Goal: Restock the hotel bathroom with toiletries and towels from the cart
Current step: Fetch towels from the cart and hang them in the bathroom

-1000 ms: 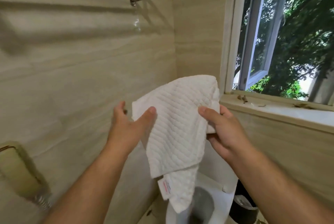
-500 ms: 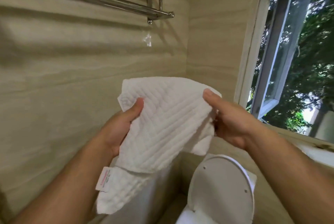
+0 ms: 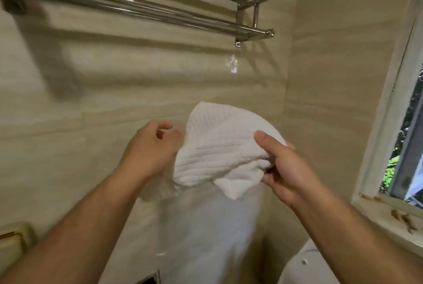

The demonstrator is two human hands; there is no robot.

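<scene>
Below the chrome tubular metal towel rack (image 3: 142,10), well apart from its bars, we log the white ribbed cloth towel (image 3: 219,146) held up in the air between both hands, in front of the beige tiled wall (image 3: 91,91) that carries the rack.

Handling, as we judge it: soft, light and limp. It has no stiffness of its own, so it sags and bunches wherever it goes unsupported. The ribbed weave should give bare fingers plenty of friction. Not fragile, and little risk of it slipping. We would take it along one edge or at two corners, so the cloth spreads flat before it goes up toward the rack. A hold in the bunched middle would leave it crumpled.

Grip, right hand (image 3: 290,169): its thumb lies pressed on top of the cloth with the fingers underneath, pinching the gathered right side of the towel. A loose fold droops just below that pinch.

Grip, left hand (image 3: 148,148): fingers curled inward at the towel's left edge. Motion blur smears this side, so we cannot tell whether they pinch cloth or only brush it.

Farther beneath the rack, the towel's lower part hangs as a pale blur.
</scene>
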